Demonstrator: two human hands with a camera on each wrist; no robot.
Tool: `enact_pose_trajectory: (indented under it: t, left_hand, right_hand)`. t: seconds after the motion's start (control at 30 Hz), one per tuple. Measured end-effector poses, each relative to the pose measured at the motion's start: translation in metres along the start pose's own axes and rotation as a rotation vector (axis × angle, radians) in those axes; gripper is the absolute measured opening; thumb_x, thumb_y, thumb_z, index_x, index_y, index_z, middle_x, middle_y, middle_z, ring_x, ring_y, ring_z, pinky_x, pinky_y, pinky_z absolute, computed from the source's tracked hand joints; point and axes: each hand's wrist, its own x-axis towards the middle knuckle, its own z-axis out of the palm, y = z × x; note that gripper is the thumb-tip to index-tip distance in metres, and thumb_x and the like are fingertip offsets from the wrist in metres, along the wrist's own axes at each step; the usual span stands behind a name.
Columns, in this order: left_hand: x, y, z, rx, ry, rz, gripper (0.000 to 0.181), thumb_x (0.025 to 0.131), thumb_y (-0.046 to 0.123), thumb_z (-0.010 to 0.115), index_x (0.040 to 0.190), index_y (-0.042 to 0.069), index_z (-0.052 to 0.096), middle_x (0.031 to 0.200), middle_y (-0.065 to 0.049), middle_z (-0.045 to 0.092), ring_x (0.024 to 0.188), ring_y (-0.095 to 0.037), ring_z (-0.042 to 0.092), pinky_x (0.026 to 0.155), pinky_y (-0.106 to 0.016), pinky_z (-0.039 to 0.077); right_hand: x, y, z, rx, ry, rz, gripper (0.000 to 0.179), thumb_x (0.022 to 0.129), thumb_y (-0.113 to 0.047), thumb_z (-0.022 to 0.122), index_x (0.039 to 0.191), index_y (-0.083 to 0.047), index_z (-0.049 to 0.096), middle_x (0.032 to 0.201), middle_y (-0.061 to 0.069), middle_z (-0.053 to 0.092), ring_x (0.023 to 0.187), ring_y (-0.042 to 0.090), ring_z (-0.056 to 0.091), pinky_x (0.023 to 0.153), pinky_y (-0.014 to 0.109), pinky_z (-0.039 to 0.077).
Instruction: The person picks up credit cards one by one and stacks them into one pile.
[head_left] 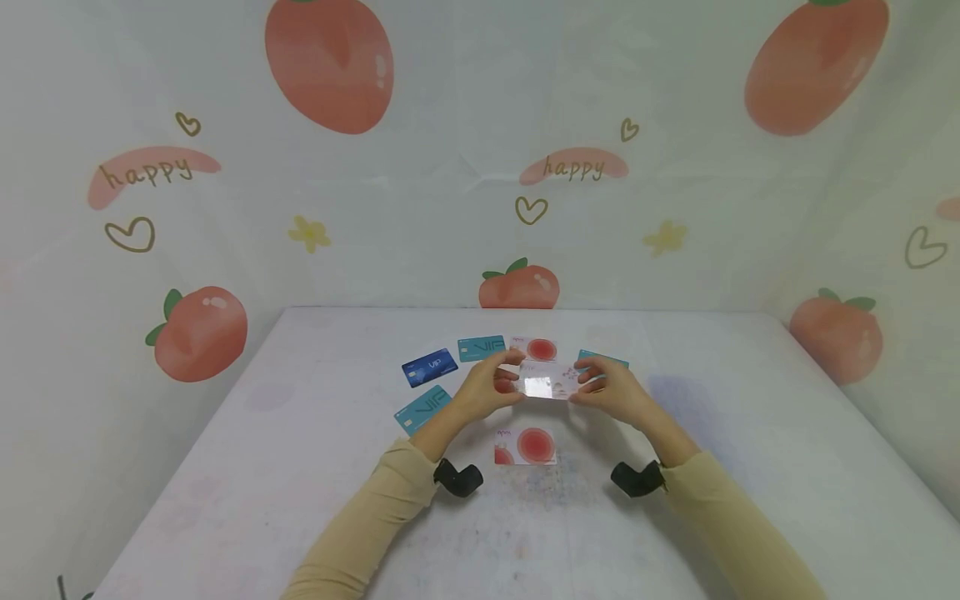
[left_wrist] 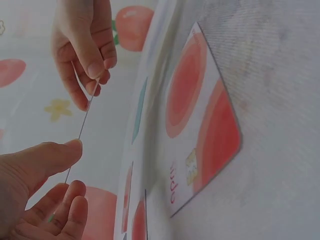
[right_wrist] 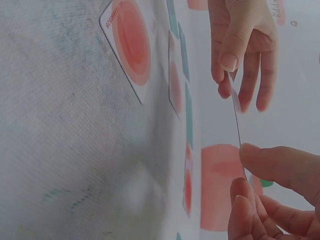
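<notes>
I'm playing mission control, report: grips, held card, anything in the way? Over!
Left grip, right grip: pinching opposite ends. Pale card: raised off table. Nearest red-circled card: flat on table, seemingly not blocking.

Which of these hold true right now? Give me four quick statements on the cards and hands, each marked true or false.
1. The left hand and right hand hold the same thin pale rectangular card. True.
2. That card lies flat. False: it is held up above the white tabletop.
3. A dark blue rectangular card marked VIP lies left of the left hand. True.
4. The lowest card in the head view is teal. False: it is a white rectangular card with red circles.
</notes>
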Motion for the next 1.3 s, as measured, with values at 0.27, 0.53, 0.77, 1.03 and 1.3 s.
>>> enact_pose_trajectory:
  t: [0.27,0.53,0.77,1.03,1.3]
  left_hand:
    - [-0.006,0.001,0.000,-0.012,0.001,-0.033,0.058,0.080,0.005,0.071,0.133,0.010,0.047,0.133,-0.013,0.053,0.109,-0.027,0.061,0.089,-0.034,0.052]
    - [-0.012,0.002,-0.002,-0.013,-0.003,-0.018,0.058,0.080,0.006,0.071,0.132,0.009,0.047,0.133,-0.015,0.053,0.108,-0.028,0.060,0.088,-0.035,0.052]
    - [-0.018,0.002,-0.003,-0.021,-0.001,-0.020,0.057,0.080,0.005,0.070,0.132,0.011,0.048,0.132,-0.014,0.053,0.108,-0.028,0.060,0.090,-0.035,0.052]
    - [-0.021,0.003,-0.005,-0.037,0.002,-0.032,0.057,0.079,0.004,0.071,0.132,0.009,0.048,0.131,-0.014,0.054,0.107,-0.028,0.059,0.091,-0.036,0.051]
    - [-0.026,0.003,-0.008,-0.040,-0.002,-0.018,0.058,0.079,0.004,0.071,0.132,0.005,0.048,0.130,-0.017,0.054,0.107,-0.030,0.060,0.091,-0.040,0.051]
  right_hand:
    - [-0.003,-0.001,0.002,0.011,-0.013,0.019,0.051,0.077,-0.006,0.073,0.120,0.009,0.050,0.102,0.024,0.059,0.088,0.026,0.065,0.073,0.030,0.055]
    - [-0.006,-0.004,0.006,0.012,-0.024,0.051,0.050,0.078,-0.008,0.074,0.120,0.006,0.051,0.101,0.021,0.059,0.085,0.021,0.063,0.075,0.030,0.055]
    - [-0.007,-0.002,0.009,0.002,-0.030,0.047,0.051,0.077,-0.010,0.074,0.120,0.006,0.051,0.102,0.022,0.060,0.085,0.020,0.063,0.079,0.034,0.055]
    - [-0.009,-0.004,0.010,0.003,-0.027,0.009,0.051,0.076,-0.009,0.075,0.119,0.006,0.052,0.099,0.020,0.060,0.084,0.020,0.064,0.079,0.035,0.055]
    - [-0.010,-0.007,0.013,0.010,-0.036,0.020,0.051,0.077,-0.012,0.075,0.119,0.005,0.052,0.101,0.020,0.060,0.084,0.020,0.063,0.080,0.036,0.055]
